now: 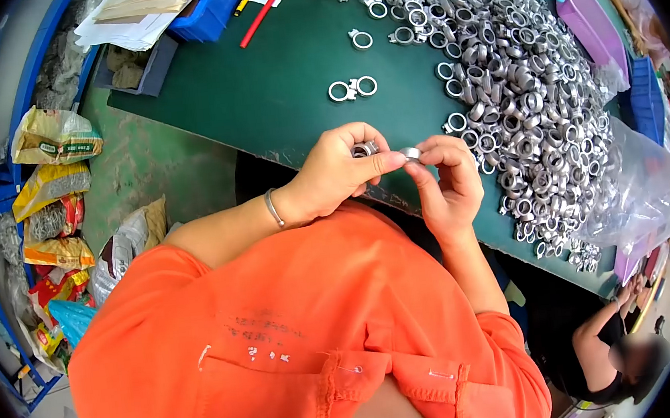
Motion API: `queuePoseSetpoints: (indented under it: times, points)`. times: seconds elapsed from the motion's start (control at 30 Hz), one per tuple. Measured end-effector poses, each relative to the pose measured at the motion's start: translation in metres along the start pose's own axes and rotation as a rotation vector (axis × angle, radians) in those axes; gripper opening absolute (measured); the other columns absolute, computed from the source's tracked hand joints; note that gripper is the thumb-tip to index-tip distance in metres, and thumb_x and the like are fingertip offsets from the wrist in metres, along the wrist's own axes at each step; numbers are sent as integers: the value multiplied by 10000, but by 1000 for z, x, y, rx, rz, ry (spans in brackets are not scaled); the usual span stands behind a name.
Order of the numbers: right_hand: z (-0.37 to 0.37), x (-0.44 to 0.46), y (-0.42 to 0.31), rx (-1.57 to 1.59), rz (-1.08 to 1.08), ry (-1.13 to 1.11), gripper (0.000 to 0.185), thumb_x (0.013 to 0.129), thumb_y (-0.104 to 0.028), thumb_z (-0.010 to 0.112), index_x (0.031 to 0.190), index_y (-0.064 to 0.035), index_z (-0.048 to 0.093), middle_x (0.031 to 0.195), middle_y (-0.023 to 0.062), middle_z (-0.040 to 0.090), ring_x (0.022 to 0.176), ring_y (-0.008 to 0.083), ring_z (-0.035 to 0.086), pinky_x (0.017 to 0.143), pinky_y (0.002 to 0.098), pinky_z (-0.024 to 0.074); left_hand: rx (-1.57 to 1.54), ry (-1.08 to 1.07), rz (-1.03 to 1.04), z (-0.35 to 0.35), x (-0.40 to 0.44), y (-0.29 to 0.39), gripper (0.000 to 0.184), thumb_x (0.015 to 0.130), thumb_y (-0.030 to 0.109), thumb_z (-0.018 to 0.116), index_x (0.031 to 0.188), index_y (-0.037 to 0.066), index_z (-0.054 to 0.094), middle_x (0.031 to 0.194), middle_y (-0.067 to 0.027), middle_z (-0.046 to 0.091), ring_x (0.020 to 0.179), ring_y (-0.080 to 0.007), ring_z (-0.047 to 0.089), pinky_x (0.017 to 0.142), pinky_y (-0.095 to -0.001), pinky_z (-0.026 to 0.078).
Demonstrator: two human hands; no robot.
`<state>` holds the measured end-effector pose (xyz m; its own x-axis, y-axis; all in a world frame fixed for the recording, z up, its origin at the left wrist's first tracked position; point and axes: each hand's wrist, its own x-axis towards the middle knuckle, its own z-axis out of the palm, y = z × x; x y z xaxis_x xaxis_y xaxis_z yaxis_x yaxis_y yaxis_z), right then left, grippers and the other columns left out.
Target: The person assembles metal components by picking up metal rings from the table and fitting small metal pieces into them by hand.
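In the head view, my left hand [339,167] is closed, its curled fingers around a metal ring part [365,150]. The tip of its thumb touches a second small metal ring [410,154]. My right hand [449,182] pinches that second ring between thumb and fingers. Both hands are just above the near edge of the green table [275,86]. Beyond them lie a touching pair of ring clamps [352,89] and a single ring clamp [361,39].
A large heap of metal ring clamps [530,101] covers the table's right side. Around it are a clear plastic bag [639,180] and a purple tray [589,19]. A blue bin [207,16] and red stick [267,10] lie far left. Another person [599,353] sits at lower right.
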<state>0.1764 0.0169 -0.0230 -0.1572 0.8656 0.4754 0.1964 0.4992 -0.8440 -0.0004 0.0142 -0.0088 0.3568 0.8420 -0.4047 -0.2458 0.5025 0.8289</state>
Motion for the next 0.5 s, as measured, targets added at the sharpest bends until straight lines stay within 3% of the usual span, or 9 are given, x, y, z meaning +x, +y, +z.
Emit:
queuePoseSetpoints:
  times: [0.2,0.3,0.37,0.4,0.5]
  points:
    - [-1,2,-7,-247,-267,-30,214,649,105,670,799,-18,581,837,105,615,724,240,595,617,304,494,-133,-24,-115,0,0,0,179,819,185,691,855,37,597,656,10,525,529,-16,415,406,-158,293]
    - [-1,1,-5,-333,-390,-58,209,607,117,634,754,-22,580,869,103,618,774,261,604,664,330,506,-269,-102,-126,-2,0,-2,162,814,133,688,911,20,627,695,-2,559,615,-30,478,478,-166,373]
    - [-3,-1,-5,-179,-241,-83,204,626,136,594,760,-17,584,895,118,617,833,274,608,723,344,504,151,37,168,2,-1,-1,135,802,78,682,909,4,646,769,-13,595,690,-53,531,592,-190,442]
    - [-5,-6,-7,-106,-76,-49,192,658,138,564,782,-7,588,927,131,608,871,278,607,769,351,495,151,37,167,2,-1,-1,135,802,78,682,909,4,646,769,-13,595,690,-53,531,592,-190,442]
    - [-2,-9,-2,343,320,64,159,825,110,504,939,14,561,984,107,592,855,175,600,744,276,491,313,36,291,3,-2,-1,79,795,26,672,864,-6,652,860,2,577,740,-46,520,644,-184,433]
